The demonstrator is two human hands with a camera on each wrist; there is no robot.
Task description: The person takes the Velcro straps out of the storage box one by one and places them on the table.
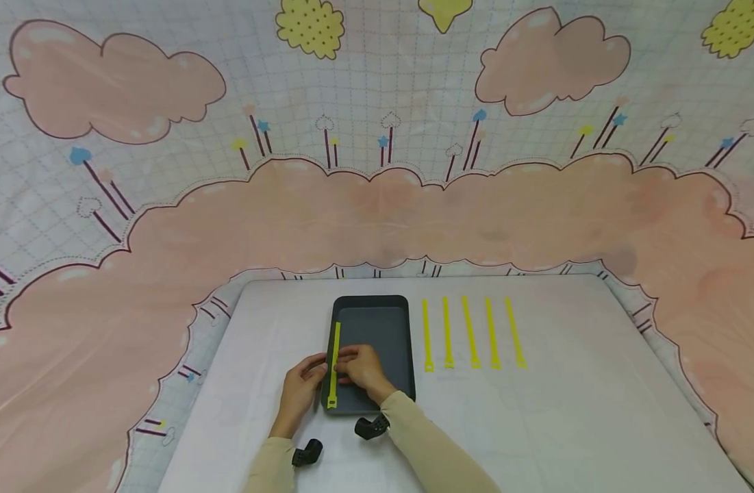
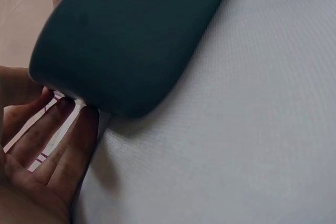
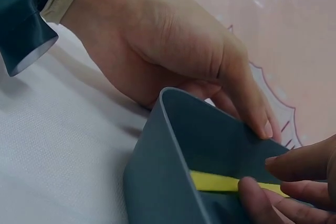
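A dark grey rectangular tray [image 1: 379, 335] lies on the white table. Inside it, along the left wall, runs a yellow cable tie [image 1: 336, 339] with a slotted head at the near end. My left hand [image 1: 299, 392] holds the tray's left wall; in the left wrist view its fingers [image 2: 79, 135] press the outside, while the right wrist view shows the thumb [image 3: 257, 114] at the rim. With its fingertips [image 3: 252, 195] at the yellow strip, my right hand [image 1: 366, 371] reaches into the tray and pinches the tie. Part of the strip is hidden behind these fingers.
Several more yellow cable ties [image 1: 469, 332] lie side by side on the table [image 1: 598, 411], right of the tray. A black wrist camera [image 1: 372, 428] sits on the right wrist, another black camera [image 1: 307, 452] on the left. A patterned curtain [image 1: 413, 219] hangs behind the table.
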